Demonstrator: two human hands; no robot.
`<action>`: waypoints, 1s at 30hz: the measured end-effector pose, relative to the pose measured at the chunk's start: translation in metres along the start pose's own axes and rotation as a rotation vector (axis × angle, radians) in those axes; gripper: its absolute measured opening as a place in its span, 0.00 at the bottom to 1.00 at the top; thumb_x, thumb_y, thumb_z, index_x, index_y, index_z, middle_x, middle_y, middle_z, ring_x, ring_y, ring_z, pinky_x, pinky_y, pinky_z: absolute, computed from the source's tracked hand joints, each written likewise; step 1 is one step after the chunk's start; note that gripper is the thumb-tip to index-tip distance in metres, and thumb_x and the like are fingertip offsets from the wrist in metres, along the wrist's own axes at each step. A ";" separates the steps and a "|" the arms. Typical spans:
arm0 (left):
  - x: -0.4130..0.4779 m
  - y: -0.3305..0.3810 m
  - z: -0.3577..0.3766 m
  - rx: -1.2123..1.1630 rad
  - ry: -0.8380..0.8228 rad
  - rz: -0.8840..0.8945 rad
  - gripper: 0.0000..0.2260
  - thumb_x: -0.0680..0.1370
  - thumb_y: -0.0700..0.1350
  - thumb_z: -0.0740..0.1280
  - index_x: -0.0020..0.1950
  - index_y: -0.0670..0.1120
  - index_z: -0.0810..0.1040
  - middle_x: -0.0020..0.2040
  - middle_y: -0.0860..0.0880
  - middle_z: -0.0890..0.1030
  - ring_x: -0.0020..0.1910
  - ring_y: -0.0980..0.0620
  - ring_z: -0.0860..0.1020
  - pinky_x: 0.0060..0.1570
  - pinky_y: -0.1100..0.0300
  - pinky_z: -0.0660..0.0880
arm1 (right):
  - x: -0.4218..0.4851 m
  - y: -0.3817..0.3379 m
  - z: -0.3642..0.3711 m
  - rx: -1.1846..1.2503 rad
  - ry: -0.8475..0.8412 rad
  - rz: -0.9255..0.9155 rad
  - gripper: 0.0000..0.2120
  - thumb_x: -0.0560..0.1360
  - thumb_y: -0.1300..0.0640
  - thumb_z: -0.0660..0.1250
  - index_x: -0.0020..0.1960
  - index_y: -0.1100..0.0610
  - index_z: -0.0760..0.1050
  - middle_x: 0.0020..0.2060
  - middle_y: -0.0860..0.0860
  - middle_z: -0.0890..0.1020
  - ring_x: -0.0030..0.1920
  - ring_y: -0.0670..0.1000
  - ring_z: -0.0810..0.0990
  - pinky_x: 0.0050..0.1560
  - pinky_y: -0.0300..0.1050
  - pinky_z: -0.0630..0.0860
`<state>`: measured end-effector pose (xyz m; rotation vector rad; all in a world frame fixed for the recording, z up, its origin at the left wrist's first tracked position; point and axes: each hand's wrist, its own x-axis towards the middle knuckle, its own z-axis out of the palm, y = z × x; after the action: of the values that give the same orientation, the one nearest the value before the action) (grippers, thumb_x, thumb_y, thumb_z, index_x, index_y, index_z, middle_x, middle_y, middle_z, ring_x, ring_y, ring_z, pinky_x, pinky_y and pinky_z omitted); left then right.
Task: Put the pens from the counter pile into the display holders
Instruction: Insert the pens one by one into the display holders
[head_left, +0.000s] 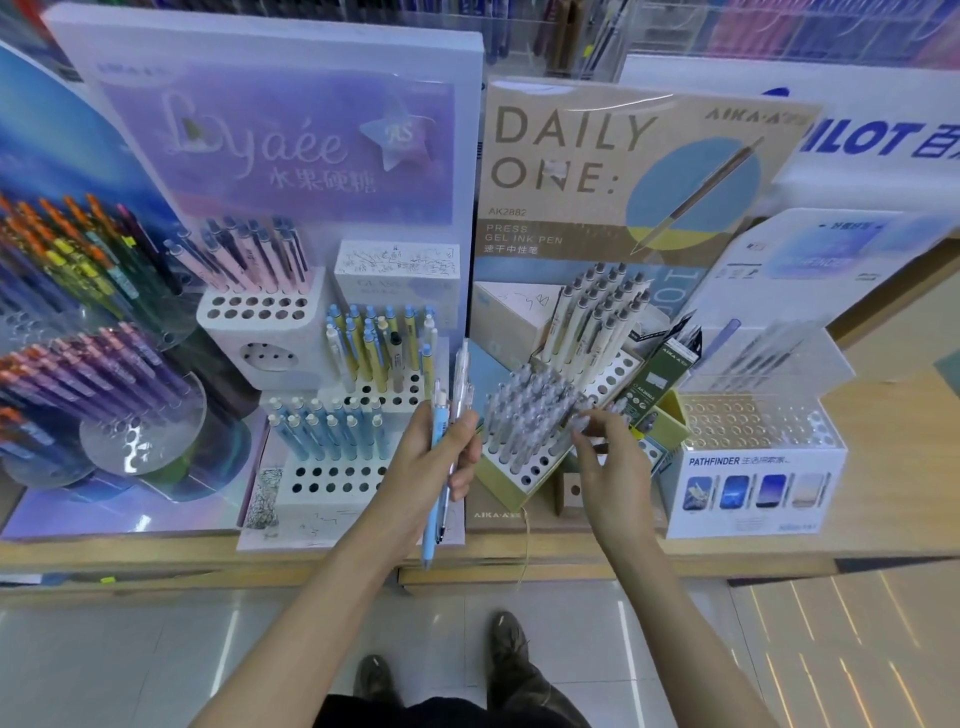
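**While my left hand grips a bundle, my right is at the clear pens**

Below me my shoes (511, 639) stand on tiled floor, and both forearms reach up over the wooden counter (571, 551). My left hand (431, 457), palm turned inward, curls its fingers round a bundle of pens (430, 535), tips pointing back toward me. Well apart from it, my right hand (610, 467) bends at the wrist, thumb and fingertips pinching a clear pen (582, 423) that stands tilted at the right side of the yellow-edged holder (498, 488), among others like it. Behind, white pens (592, 317) fill the upper tier under the DAILY ONE board (597, 156).
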<state>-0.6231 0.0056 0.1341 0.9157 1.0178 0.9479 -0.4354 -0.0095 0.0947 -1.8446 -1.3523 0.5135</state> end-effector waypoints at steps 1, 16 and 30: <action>0.000 -0.001 0.000 -0.007 -0.003 -0.001 0.07 0.80 0.47 0.62 0.46 0.45 0.68 0.31 0.53 0.74 0.23 0.56 0.65 0.24 0.65 0.65 | 0.001 -0.001 0.002 -0.029 0.020 -0.027 0.08 0.78 0.64 0.65 0.57 0.63 0.76 0.48 0.52 0.78 0.49 0.52 0.77 0.50 0.43 0.71; 0.007 -0.009 0.007 -0.004 -0.055 -0.020 0.18 0.73 0.56 0.65 0.52 0.42 0.72 0.38 0.47 0.83 0.26 0.55 0.71 0.25 0.64 0.69 | -0.006 -0.039 -0.008 0.309 0.029 -0.020 0.07 0.78 0.53 0.65 0.54 0.53 0.75 0.39 0.45 0.78 0.39 0.40 0.75 0.39 0.30 0.69; 0.012 -0.022 0.015 0.174 0.147 0.014 0.07 0.80 0.48 0.63 0.46 0.48 0.78 0.44 0.56 0.84 0.49 0.59 0.80 0.51 0.63 0.72 | -0.003 -0.031 -0.032 0.371 0.099 -0.055 0.10 0.78 0.58 0.65 0.38 0.55 0.72 0.31 0.48 0.76 0.33 0.51 0.77 0.36 0.41 0.72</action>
<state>-0.6019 0.0077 0.1140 1.0088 1.2354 0.9601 -0.4322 -0.0193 0.1381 -1.5059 -1.1502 0.5917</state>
